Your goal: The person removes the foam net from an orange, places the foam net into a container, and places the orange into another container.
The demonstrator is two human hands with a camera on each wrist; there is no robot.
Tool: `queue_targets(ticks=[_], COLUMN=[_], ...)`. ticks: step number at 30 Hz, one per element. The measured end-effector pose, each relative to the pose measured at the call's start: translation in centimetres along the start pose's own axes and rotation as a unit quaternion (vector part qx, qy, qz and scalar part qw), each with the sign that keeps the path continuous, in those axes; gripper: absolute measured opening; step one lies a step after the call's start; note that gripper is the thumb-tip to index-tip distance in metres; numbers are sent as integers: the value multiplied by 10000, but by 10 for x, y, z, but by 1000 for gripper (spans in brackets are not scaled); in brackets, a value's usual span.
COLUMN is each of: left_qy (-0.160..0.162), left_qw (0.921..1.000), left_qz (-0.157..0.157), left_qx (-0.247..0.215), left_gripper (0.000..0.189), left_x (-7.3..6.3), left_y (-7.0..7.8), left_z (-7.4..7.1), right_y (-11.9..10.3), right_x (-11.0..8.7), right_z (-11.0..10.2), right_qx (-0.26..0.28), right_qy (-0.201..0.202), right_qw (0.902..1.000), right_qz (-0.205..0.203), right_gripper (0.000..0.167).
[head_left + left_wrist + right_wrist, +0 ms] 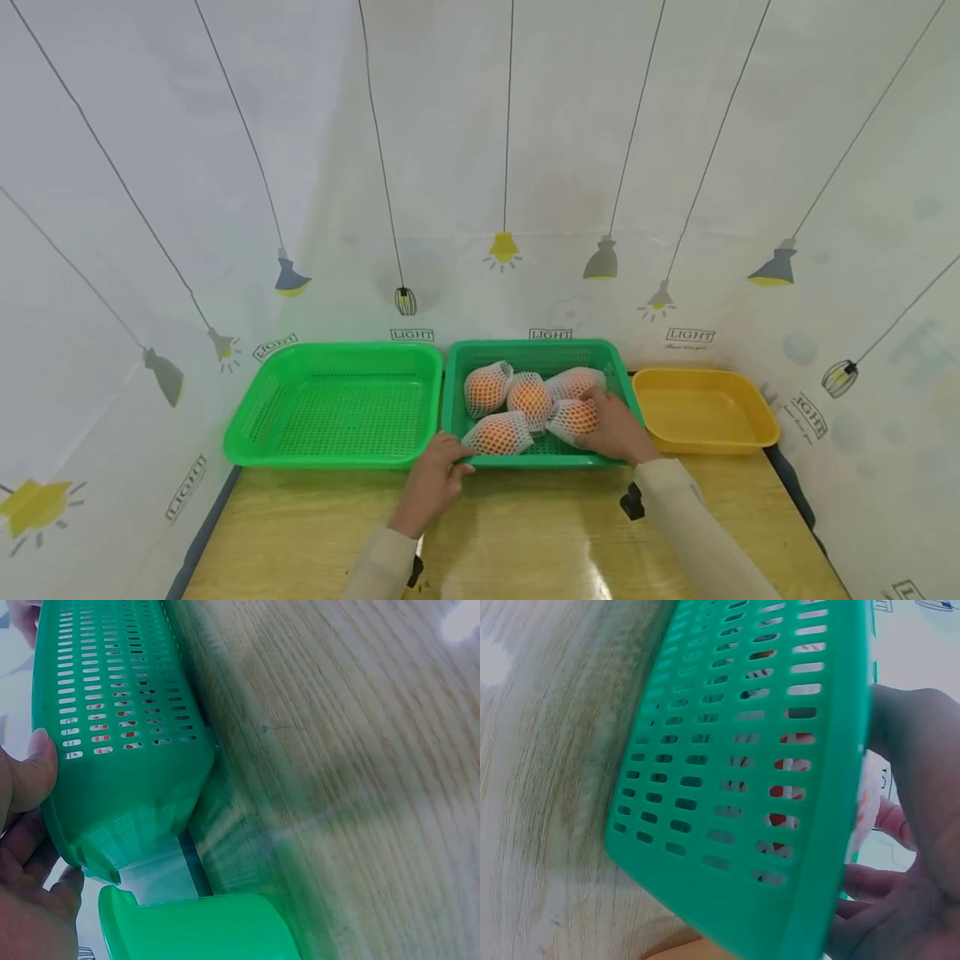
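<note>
In the head view, a dark green basket [540,461] holds several orange-coloured fruits in white foam nets. My left hand [435,479] grips the basket's front left corner; the left wrist view shows the thumb [39,769] on the outer wall and the other fingers over the rim. Inside the basket, my right hand [617,427] has its fingers around the right front netted fruit [573,419]. From the right wrist, the basket wall [705,780] hides most of that fruit [866,802]. Other netted fruits [487,390] lie close beside it.
Left of the dark green basket stands a bright green basket [330,461] with nothing in it. A shallow yellow tray [705,446], also holding nothing, is on the right. All three sit on a wooden table [525,533] against a lamp-printed wall covering [450,167].
</note>
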State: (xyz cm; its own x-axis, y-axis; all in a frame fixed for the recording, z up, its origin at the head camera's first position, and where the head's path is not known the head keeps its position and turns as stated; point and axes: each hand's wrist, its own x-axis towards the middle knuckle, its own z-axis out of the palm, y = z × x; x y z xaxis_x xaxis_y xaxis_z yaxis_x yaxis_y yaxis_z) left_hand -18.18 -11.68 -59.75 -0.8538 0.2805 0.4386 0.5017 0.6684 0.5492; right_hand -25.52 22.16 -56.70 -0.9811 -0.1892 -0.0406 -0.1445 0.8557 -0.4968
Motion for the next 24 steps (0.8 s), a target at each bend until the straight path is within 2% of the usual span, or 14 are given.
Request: queue_targets(ticks=[7,10,17,24], left_qy=[-69,-38,-10,41], left_qw=[9999,9998,10000,10000], left_qz=[-137,-143,-69,-11], left_qx=[-55,-96,0,-46], left_gripper=[17,18,17,16], left_x=[0,1,1,1], left_y=[2,2,2,4], left_z=[-1,-2,-2,-3], right_y=[-5,-10,-19,-25], right_x=[-10,-13,-27,-40], right_z=[-9,-15,-26,-28], right_qx=[380,576,1255,1819], right_qy=[194,359,769,739], right_qw=[9991,9976,9890,9805], right_qz=[21,-93,-153,-113], right_gripper=[70,72,76,79])
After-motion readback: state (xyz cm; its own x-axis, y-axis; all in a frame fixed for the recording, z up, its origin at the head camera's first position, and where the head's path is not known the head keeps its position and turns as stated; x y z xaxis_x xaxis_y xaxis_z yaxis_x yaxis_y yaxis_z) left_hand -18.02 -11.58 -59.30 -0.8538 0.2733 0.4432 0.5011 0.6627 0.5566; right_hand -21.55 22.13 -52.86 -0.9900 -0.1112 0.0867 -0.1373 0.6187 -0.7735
